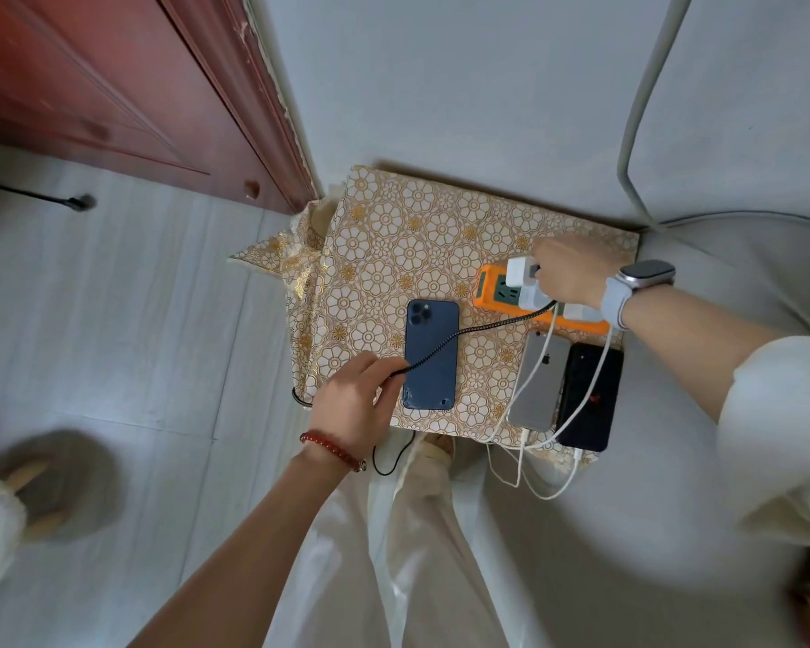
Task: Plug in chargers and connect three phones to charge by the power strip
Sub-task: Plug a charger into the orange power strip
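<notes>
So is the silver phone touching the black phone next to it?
Touching. In the head view the silver phone and the black phone lie side by side with their long edges meeting and no tablecloth showing between them.

**Cloth, plastic and braided cord**

The small table (440, 217) wears a shiny floral cloth with gold print. The power strip (487, 292) is matt orange plastic; the charger (520, 272) is smooth white plastic. The blue phone (431, 355) looks satin-backed, the black phone (592, 395) glossy. The dark cable (487, 326) is braided.

Floral-clothed table (422, 217) carries orange power strip (487, 292) and three phones (431, 355).
</notes>
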Tool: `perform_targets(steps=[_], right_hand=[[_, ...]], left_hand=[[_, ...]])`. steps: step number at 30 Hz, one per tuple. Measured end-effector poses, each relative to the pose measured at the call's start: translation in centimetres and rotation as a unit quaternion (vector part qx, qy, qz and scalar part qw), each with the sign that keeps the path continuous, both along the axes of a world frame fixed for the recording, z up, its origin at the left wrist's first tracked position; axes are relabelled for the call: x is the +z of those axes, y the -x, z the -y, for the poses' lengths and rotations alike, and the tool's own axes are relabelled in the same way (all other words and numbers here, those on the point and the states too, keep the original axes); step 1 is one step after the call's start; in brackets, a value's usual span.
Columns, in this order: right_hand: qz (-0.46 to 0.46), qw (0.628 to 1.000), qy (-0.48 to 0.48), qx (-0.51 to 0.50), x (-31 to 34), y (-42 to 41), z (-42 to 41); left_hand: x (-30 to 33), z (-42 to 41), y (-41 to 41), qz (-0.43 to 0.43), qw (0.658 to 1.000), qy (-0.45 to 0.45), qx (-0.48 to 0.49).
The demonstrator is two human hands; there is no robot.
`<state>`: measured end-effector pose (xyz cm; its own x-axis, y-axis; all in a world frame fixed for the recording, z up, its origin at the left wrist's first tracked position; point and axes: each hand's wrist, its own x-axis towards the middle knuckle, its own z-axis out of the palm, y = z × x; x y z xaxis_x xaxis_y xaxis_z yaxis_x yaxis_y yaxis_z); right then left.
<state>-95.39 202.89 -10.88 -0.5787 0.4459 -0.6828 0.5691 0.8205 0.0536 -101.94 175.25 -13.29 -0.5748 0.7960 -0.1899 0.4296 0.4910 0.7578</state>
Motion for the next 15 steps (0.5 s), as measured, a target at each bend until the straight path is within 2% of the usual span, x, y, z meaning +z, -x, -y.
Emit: perform_targets(steps=[7, 15], right_hand=[[0.02, 0.999, 0.02, -0.043, 0.4, 0.4, 0.3], [-0.005, 0.995, 0.0, -0.098, 0.0, 0.8, 1.6]], left_hand=[[-0.1, 0.2, -0.1, -0.005, 1.0, 0.01, 0.003], [-0.1, 1.0, 0.6, -0.004, 1.0, 0.011, 0.019]])
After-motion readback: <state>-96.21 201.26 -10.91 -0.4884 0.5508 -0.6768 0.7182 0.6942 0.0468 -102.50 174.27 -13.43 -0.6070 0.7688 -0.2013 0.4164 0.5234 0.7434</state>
